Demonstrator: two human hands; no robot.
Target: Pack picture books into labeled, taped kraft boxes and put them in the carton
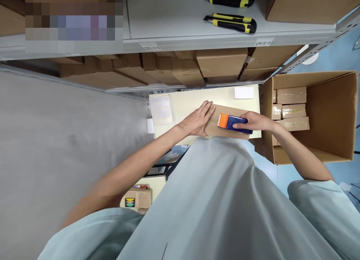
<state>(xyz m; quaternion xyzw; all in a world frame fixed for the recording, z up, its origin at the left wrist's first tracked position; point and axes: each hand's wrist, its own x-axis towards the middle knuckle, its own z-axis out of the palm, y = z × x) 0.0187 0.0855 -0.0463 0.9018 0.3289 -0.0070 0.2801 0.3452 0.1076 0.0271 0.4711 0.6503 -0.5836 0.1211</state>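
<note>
A small brown cardboard box (213, 130) lies on the pale table in front of me. My left hand (198, 121) holds its left end, with the fingers over the far side and the thumb by the near edge. My right hand (253, 121) grips an oblong dark blue and orange thing (232, 123) above the box, thumb on top. Its orange end points left, toward my left hand. Its exact kind I cannot make out, nor whether it touches the box. The fingers under it are mostly hidden.
To the right stands a large open carton (332, 117) with several small taped boxes (294, 110) in it. A grey shelf (168, 16) overhead bears two black and yellow utility knives (232, 23). A white card (243, 92) and papers (161, 109) lie on the table (194, 98).
</note>
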